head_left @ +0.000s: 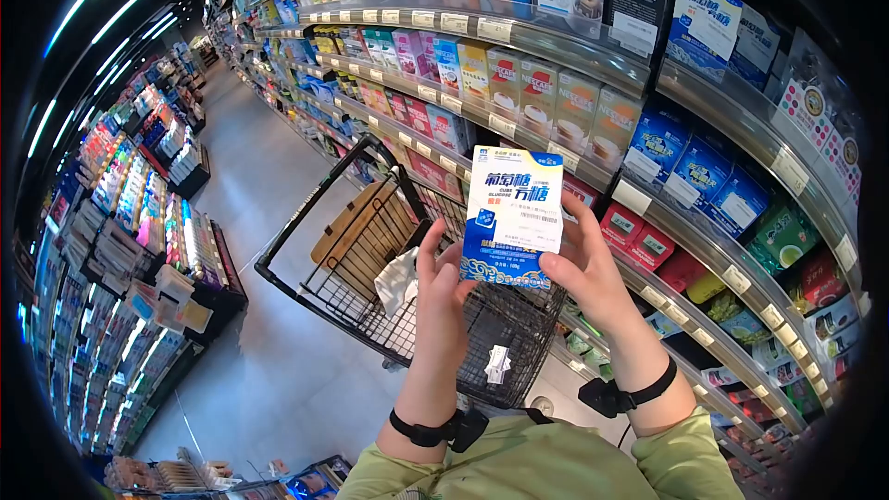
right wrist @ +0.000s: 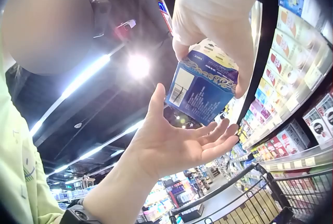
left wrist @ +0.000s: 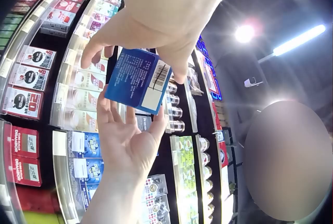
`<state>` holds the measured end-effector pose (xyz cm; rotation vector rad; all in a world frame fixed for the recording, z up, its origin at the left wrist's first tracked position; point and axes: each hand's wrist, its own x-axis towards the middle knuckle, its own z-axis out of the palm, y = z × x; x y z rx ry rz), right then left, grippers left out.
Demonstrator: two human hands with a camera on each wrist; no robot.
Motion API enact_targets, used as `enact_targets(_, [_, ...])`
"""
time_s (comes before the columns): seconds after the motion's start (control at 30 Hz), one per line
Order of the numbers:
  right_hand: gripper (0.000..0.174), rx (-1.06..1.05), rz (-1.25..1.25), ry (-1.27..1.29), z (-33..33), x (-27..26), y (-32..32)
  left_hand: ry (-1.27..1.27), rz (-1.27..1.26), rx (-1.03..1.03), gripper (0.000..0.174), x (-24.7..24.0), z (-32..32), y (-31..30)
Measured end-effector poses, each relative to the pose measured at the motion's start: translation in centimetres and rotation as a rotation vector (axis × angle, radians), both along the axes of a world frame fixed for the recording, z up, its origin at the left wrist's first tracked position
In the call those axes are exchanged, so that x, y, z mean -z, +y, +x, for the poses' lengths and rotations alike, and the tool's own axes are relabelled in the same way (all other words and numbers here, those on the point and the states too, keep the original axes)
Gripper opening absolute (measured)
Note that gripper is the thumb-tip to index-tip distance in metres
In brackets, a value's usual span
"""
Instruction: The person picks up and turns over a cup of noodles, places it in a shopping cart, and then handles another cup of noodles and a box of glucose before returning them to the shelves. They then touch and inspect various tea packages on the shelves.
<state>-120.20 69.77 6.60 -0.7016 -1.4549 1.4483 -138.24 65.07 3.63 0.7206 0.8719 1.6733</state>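
Observation:
A blue-and-white box of glucose sugar cubes [head_left: 516, 208] stands upright in front of me, its printed front facing the head camera. My right hand [head_left: 593, 268] grips it along the right side, thumb at the lower front corner. In the right wrist view the right hand [right wrist: 216, 21] spans the box [right wrist: 200, 86] between thumb and fingers. My left hand [head_left: 443, 301] is at the box's left edge; the right wrist view shows that left hand [right wrist: 169, 148] with its palm spread and fingers extended close beside the box. The box's blue back [left wrist: 138, 81], with a barcode label, appears in the left wrist view.
A black wire shopping cart [head_left: 370, 250] stands below, holding a brown paper bag [head_left: 356, 222] and a white cloth [head_left: 398, 282]. Shelves [head_left: 556, 153] of boxed coffee and sugar run along the right. Matching blue boxes [head_left: 699, 171] sit there. An aisle floor [head_left: 278, 148] stretches left.

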Motion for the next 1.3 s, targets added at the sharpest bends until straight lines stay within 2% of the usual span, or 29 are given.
enact_targets(0.1, [0.089, -0.012, -0.001, 0.017, -0.1, 0.1, -0.1, -0.028, 0.019, 0.000, 0.069, -0.1, -0.2, 0.1])
enact_targets(0.2, [0.090, -0.016, -0.015, 0.011, 0.1, 0.1, -0.2, 0.062, 0.047, 0.014, 0.060, 0.0, -0.3, 0.0])
enact_targets(0.53, [0.087, -0.007, -0.006, -0.076, 0.9, 0.3, 0.1, 0.077, 0.050, 0.138, 0.069, 0.1, -0.6, -0.1])
enact_targets(0.6, [0.079, -0.028, -0.015, -0.067, 1.0, 0.5, 0.3, 0.077, 0.013, 0.161, 0.071, 0.2, -0.8, 0.1])
enact_targets(0.63, [0.068, 0.000, -0.114, -0.089, 1.1, 0.2, 0.2, 0.015, -0.022, 0.198, 0.067, 0.5, -1.0, 0.3])
enact_targets(0.73, [0.058, -0.004, -0.219, -0.096, 1.6, 0.0, 0.1, -0.104, -0.088, 0.275, 0.060, 1.1, -1.1, 0.0])
enact_targets(0.8, [0.057, -0.007, -0.206, -0.133, 1.7, 0.2, 0.2, -0.176, -0.128, 0.344, 0.056, 1.3, -1.3, 0.1])
enact_targets(0.9, [0.055, 0.000, -0.184, -0.179, 1.8, 0.5, 0.2, -0.180, -0.151, 0.405, 0.060, 1.4, -1.5, 0.1])
enact_targets(1.3, [0.051, 0.055, -0.175, -0.189, 1.8, 0.7, 0.2, -0.122, -0.223, 0.404, 0.067, 1.3, -0.8, 0.1])
